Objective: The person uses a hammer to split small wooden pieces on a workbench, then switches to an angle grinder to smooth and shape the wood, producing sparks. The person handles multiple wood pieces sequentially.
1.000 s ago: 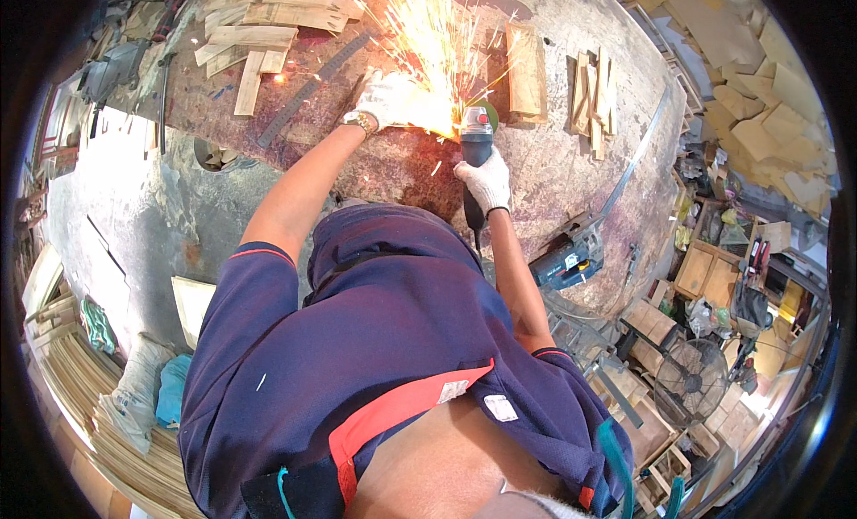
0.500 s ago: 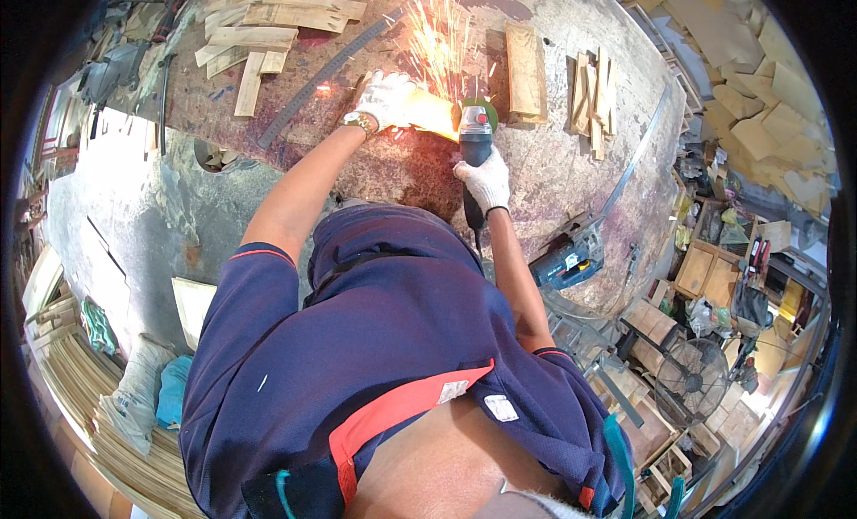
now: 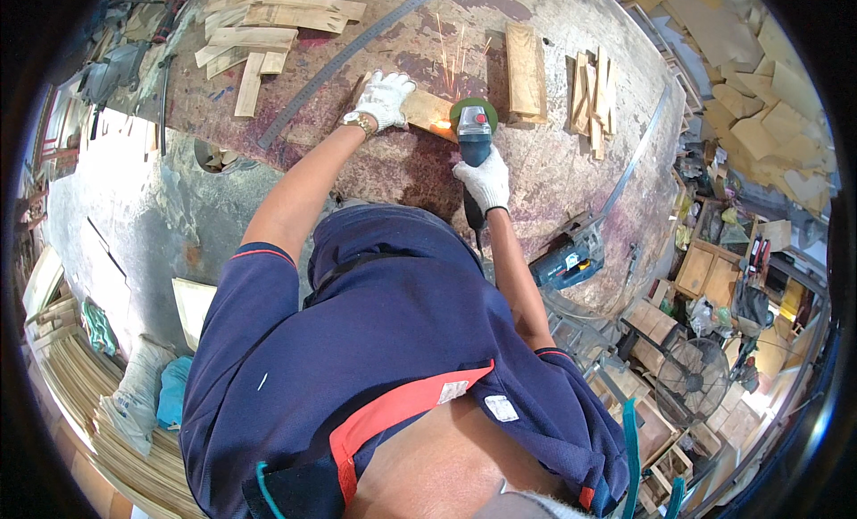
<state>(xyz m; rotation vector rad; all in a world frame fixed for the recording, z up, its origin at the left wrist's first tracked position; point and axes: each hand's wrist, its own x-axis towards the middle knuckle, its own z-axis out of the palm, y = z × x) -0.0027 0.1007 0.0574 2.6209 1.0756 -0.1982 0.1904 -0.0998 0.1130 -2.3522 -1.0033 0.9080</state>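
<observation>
In a white knit glove, my right hand (image 3: 482, 179) is wrapped round the body of an angle grinder (image 3: 474, 126) with a green disc. The disc meets the right end of a short wooden board (image 3: 430, 109), where the wood glows orange and a few thin sparks fly away from me. My left hand (image 3: 386, 100), gloved too, grips the board's left part against the worktable (image 3: 437, 175), its fingers over the top and far side. The grinder's cord hangs down toward my body.
A long metal ruler (image 3: 348, 64) lies left of the board. Loose wooden slats (image 3: 295, 16) sit far left, with a plank (image 3: 526, 73) and thin strips (image 3: 593, 99) to the right. A blue jigsaw (image 3: 568, 258) rests near my right forearm; a fan (image 3: 692, 381) stands lower right.
The thick shower of sparks has shrunk to a few thin streaks. The grinder head has shifted slightly left, and more of its green disc shows. My left hand keeps its place.
</observation>
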